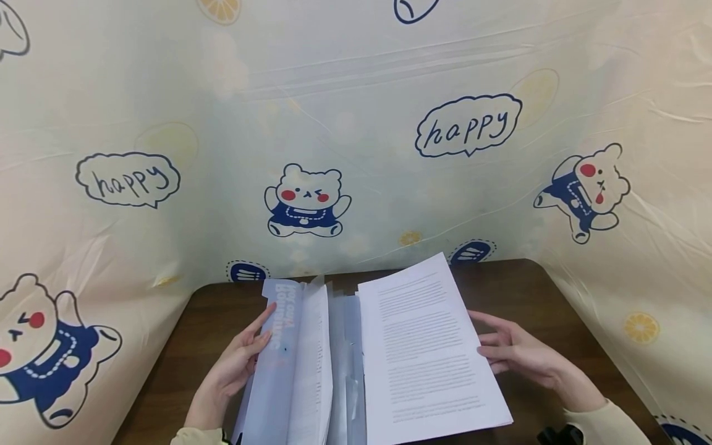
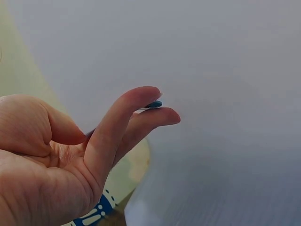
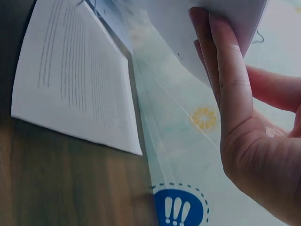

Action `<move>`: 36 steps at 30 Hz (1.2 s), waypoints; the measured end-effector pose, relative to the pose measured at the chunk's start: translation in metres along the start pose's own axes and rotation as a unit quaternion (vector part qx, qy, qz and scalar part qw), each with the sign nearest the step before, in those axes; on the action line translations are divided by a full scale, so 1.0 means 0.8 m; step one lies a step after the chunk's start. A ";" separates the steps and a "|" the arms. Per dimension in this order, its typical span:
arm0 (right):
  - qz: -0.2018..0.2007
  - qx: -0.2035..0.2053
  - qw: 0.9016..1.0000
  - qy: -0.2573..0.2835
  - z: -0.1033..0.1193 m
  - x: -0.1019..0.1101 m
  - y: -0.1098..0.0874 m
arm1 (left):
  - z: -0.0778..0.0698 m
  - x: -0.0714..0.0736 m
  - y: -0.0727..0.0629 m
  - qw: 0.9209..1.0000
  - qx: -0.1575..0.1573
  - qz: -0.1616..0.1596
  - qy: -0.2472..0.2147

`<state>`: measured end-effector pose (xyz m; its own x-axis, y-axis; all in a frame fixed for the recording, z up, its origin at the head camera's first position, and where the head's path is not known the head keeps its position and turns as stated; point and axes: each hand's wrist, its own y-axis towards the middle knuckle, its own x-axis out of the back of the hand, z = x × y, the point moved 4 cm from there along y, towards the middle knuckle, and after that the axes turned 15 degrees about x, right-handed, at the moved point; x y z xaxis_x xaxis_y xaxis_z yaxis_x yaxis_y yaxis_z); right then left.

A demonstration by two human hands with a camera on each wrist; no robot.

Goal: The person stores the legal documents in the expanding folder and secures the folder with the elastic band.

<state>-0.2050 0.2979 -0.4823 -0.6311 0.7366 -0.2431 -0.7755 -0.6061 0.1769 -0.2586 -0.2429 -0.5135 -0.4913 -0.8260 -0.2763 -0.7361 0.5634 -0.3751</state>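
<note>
An open translucent folder (image 1: 289, 371) with clear sleeves lies on the dark wooden table (image 1: 211, 321). My left hand (image 1: 239, 364) holds its raised left cover. In the left wrist view my left hand (image 2: 162, 106) pinches the thin edge of that pale cover (image 2: 211, 70) between thumb and finger. A stack of printed white sheets (image 1: 428, 352) lies on the folder's right half. My right hand (image 1: 517, 352) rests at their right edge with straight, spread fingers. In the right wrist view its fingers (image 3: 225, 70) lie flat against a white sheet (image 3: 225, 9), the thumb apart; another printed page (image 3: 80, 80) lies on the table.
A cream plastic sheet (image 1: 356, 123) printed with bears, lemons and "happy" bubbles walls in the table at the back and both sides. Bare wood (image 3: 61, 183) shows around the papers. A black wrist device (image 1: 559, 436) sits at the bottom right.
</note>
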 end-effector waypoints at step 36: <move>-0.012 -0.062 0.998 -0.022 -0.053 -0.046 0.059 | 0.005 0.002 0.005 0.999 0.015 -0.035 0.009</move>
<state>-0.2175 0.2297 -0.5055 -0.6144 0.7623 -0.2035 -0.7842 -0.6184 0.0511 -0.2603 -0.2417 -0.5190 -0.4484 -0.8630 -0.2328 -0.7545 0.5050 -0.4191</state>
